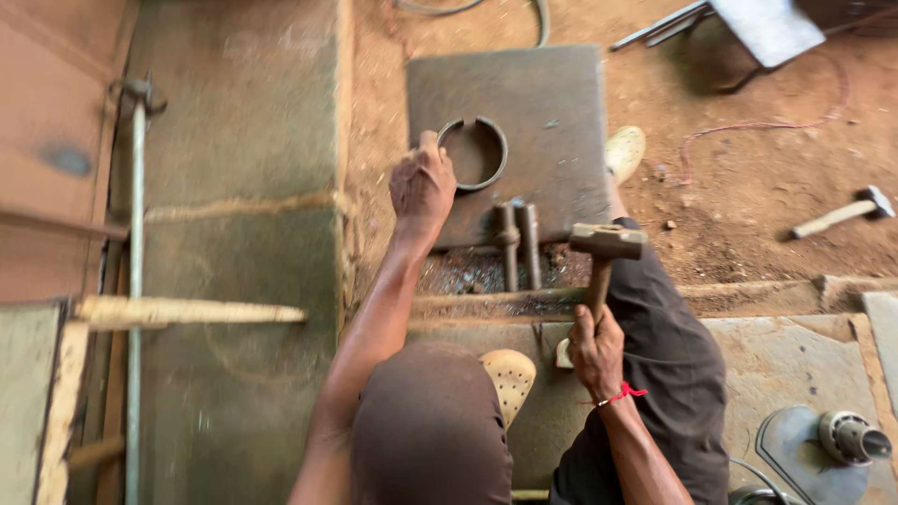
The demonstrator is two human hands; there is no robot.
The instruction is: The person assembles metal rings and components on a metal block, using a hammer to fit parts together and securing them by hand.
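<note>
Knees bent close below the camera, the person's right hand (597,351) closes its grip on a raised hammer (606,245) while the left hand (423,185) pinches an open steel ring (475,152) flat on the square steel plate (552,103), seemingly mid-forging, needing a square blow clear of the fingers.

Second hammer (842,215) on dirt, pale sandal (625,152)

Arms: I'm seeing both going bare, sleeveless.
Right wrist: wearing a thin red thread band (621,394).
Legs: wearing dark grey-brown trousers (669,346).
Feet: wearing pale perforated clogs (510,376).
</note>
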